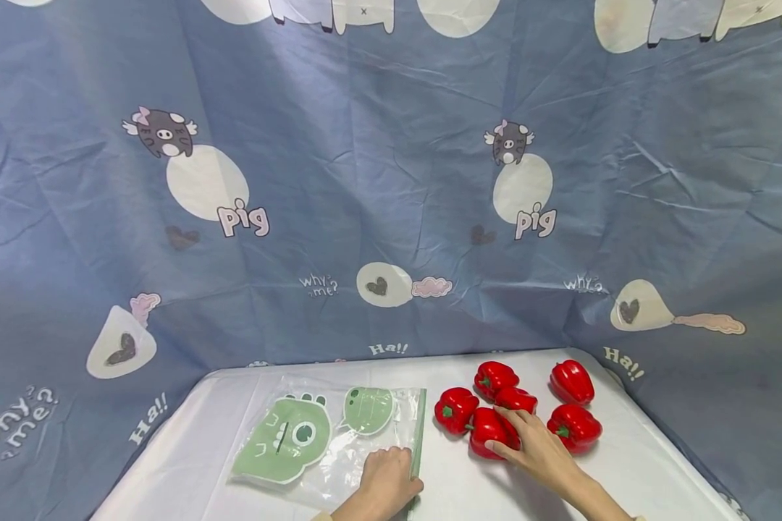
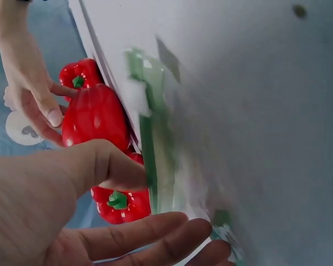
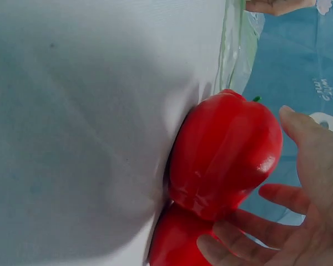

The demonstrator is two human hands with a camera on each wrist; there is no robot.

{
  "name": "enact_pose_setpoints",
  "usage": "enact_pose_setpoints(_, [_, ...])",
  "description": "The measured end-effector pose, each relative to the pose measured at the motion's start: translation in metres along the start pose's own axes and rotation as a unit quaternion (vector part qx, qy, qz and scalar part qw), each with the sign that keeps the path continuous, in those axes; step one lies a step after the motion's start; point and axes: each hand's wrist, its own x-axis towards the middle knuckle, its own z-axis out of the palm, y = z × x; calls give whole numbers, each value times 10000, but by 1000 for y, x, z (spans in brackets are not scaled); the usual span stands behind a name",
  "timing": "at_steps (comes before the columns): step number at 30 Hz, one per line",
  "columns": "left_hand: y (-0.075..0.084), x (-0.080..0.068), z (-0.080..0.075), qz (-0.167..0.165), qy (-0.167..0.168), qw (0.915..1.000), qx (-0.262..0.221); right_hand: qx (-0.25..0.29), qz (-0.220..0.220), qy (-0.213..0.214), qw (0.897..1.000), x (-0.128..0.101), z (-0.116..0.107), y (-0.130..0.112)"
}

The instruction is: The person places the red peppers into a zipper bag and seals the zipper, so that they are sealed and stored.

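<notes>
A clear zip bag (image 1: 345, 463) with a green monster print and a green edge strip lies flat on the white table. My left hand (image 1: 384, 477) holds the bag by its green edge, thumb on one side and fingers on the other, as the left wrist view shows. My right hand (image 1: 537, 449) reaches over the nearest red bell pepper (image 1: 486, 434) in the cluster. In the right wrist view the thumb stands apart from that pepper (image 3: 227, 149), while the spread fingers come close along its other side. A second pepper (image 3: 180, 238) sits against it.
Behind the nearest pepper are a left pepper (image 1: 456, 410), a back pepper (image 1: 495, 378) and a partly hidden one (image 1: 516, 399). To the right lie two more, one far (image 1: 571, 382) and one nearer (image 1: 574, 428). A blue printed cloth (image 1: 391, 181) hangs behind the table.
</notes>
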Motion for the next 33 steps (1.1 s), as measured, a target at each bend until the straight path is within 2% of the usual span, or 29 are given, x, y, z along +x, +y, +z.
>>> enact_pose_setpoints(8, [-2,-3,-3,-90,111,9998,-156,-17,66,-4,10000,-1,1,1])
enact_pose_setpoints(14, [-5,-5,-3,-176,367,9966,-710,22,125,-88,9999,-2,2,1])
enact_pose_setpoints(18, [-6,-4,-4,-195,781,9921,-964,92,153,-107,9998,-3,3,2])
enact_pose_setpoints(27, [-4,-5,-1,-323,1756,9810,-754,271,299,-201,9990,-1,4,4])
enact_pose_setpoints(29, [-3,-5,1,-270,2065,9763,-580,327,334,-206,9987,-2,4,4])
enact_pose_setpoints(33, [-3,-3,4,-96,2758,9609,-233,447,351,-175,9982,-2,5,4])
